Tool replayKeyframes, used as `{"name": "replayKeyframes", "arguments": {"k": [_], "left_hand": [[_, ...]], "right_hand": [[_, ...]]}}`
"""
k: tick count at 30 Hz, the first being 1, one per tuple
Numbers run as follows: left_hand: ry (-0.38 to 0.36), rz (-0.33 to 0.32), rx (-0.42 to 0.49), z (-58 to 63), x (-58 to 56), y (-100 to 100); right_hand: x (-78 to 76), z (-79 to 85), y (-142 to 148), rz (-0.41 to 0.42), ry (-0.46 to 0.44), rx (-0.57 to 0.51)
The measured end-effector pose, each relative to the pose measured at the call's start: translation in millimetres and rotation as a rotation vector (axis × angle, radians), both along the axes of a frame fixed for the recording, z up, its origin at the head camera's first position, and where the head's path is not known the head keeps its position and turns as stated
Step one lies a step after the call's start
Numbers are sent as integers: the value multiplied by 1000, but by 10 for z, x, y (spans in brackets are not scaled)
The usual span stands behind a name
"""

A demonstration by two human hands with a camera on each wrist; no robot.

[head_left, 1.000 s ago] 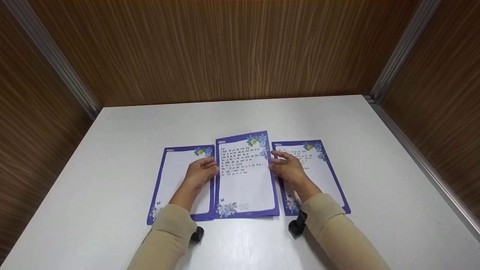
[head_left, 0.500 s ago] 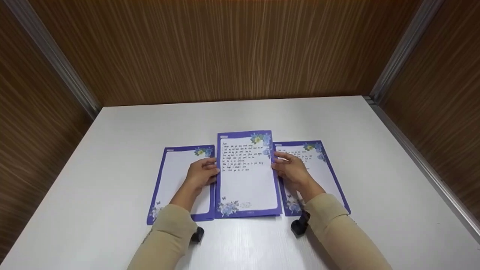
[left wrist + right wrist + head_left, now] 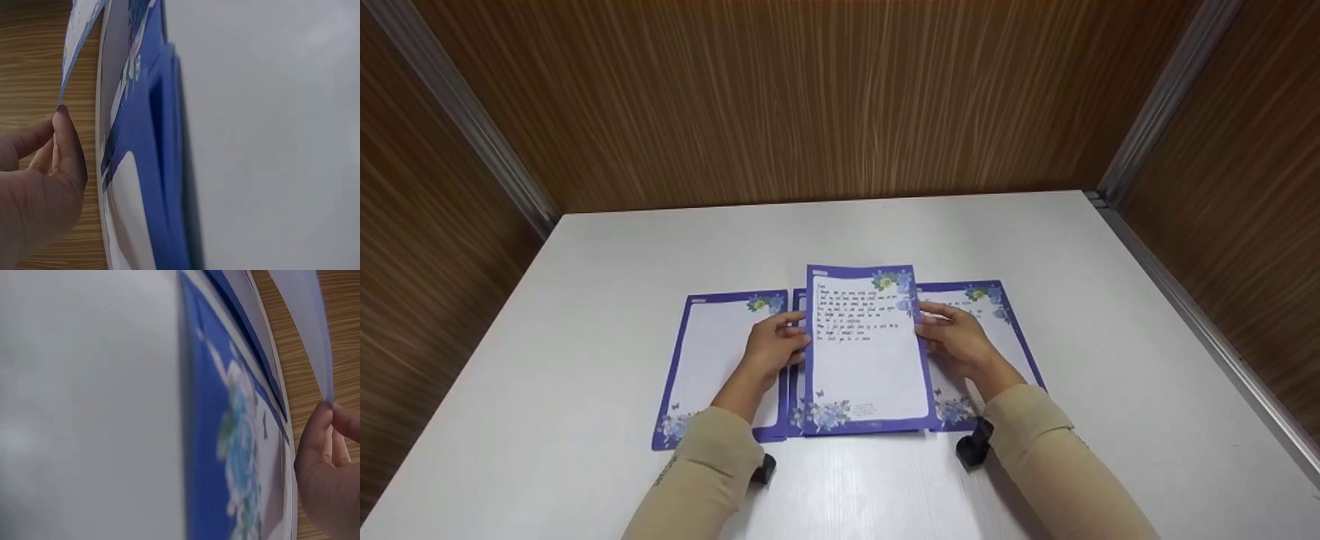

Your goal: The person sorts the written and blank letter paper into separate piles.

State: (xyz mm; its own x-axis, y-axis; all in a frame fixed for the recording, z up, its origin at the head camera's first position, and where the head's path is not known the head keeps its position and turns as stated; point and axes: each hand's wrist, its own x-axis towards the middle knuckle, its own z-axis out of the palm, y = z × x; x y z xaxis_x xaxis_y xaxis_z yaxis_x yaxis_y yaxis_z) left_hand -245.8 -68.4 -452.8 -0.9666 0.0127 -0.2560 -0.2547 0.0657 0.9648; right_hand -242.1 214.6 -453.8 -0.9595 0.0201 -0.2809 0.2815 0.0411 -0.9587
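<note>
A sheet of writing paper (image 3: 870, 375) with a purple border, blue flowers and lines of handwriting is held up between both hands in the head view. My left hand (image 3: 772, 349) pinches its left edge between thumb and fingertips, as the left wrist view shows at the paper edge (image 3: 66, 73). On the opposite side my right hand (image 3: 960, 341) pinches the right edge, seen also in the right wrist view with the sheet (image 3: 309, 332) rising from the fingertips. Beneath the raised sheet lies a middle stack of like paper (image 3: 799, 405), mostly hidden.
To the left lies a bordered stack without handwriting (image 3: 712, 330); to the right, a handwritten sheet (image 3: 1020, 352) partly covered by the right hand and arm. All lie on a white table (image 3: 585, 300) enclosed by wood-grain panels (image 3: 840, 105).
The held sheet has straightened and moved right, uncovering a strip of the middle stack and overlapping the right-hand sheet. Both hands have shifted right with it.
</note>
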Motion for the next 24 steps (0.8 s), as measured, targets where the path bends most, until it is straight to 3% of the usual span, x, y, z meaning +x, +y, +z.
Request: {"name": "replayKeyframes", "arguments": {"k": [8, 24], "left_hand": [[17, -45, 23, 20, 33, 158], [19, -25, 78, 21, 54, 668]], "right_hand": [[-17, -15, 184, 41, 28, 14], [-6, 37, 639, 18, -36, 134]]}}
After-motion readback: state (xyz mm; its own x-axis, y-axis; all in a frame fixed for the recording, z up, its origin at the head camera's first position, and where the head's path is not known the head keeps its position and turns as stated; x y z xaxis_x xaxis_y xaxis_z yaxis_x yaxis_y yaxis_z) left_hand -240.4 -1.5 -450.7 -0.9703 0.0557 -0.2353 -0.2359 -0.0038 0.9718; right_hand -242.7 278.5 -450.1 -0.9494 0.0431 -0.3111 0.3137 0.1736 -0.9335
